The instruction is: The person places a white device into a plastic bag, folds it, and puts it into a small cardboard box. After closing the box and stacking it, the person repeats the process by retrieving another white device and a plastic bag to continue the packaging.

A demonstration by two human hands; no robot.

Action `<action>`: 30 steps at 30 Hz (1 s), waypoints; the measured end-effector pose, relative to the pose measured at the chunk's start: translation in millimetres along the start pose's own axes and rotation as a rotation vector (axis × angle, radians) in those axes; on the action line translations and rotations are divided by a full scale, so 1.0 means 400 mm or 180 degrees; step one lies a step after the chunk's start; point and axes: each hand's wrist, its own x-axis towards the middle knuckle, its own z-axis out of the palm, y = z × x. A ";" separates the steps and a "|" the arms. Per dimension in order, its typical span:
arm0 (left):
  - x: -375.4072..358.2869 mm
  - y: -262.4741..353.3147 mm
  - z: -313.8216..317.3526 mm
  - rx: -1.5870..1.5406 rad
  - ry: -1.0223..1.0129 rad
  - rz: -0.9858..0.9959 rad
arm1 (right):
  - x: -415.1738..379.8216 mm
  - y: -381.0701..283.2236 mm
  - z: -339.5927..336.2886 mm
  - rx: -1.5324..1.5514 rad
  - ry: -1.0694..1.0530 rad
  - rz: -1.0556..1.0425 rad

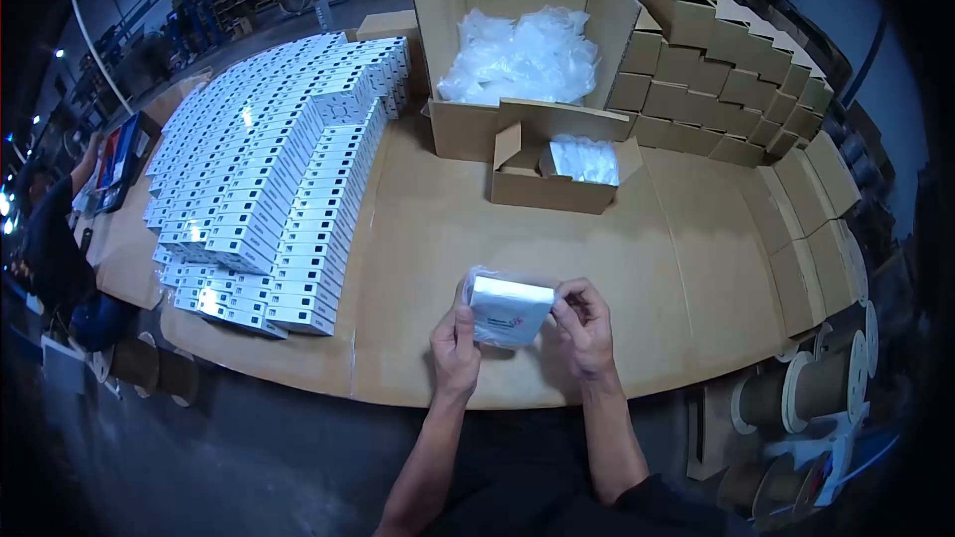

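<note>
Between my two hands is a small white box (512,312) in a clear plastic bag, held above the cardboard-covered table (438,239). My left hand (457,350) grips its left side, with the thumb on the front. At the right edge, the thumb and fingers of my right hand (585,328) pinch the bag. Beyond them is an open small carton (547,191) with bagged white items (584,158) inside. Behind that, a large open carton (464,129) holds a heap of clear plastic bags (522,55).
Stacked white boxes (254,169) cover the table's left part. Brown cartons (696,80) are piled at the back right, with more cartons (816,229) along the right edge. Cable spools (831,378) stand below on the right. Another person (60,239) is at the far left.
</note>
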 end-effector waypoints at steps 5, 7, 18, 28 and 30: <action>-0.009 0.032 0.046 0.0695 0.0144 0.0322 | -0.024 0.018 0.042 -0.0749 0.0323 -0.0066; -0.007 0.046 0.065 0.0742 0.0466 0.0211 | -0.022 0.023 0.064 -0.0842 0.0361 -0.0164; 0.015 0.049 0.073 0.0943 0.0930 0.0328 | -0.032 0.045 0.061 -0.0843 0.0346 -0.0208; 0.024 0.075 0.015 0.1165 0.0599 0.0295 | -0.032 0.017 0.022 -0.0288 0.0222 0.0359; 0.024 0.082 0.019 0.0930 0.0678 0.0136 | -0.033 0.014 0.026 -0.0394 0.0166 0.0348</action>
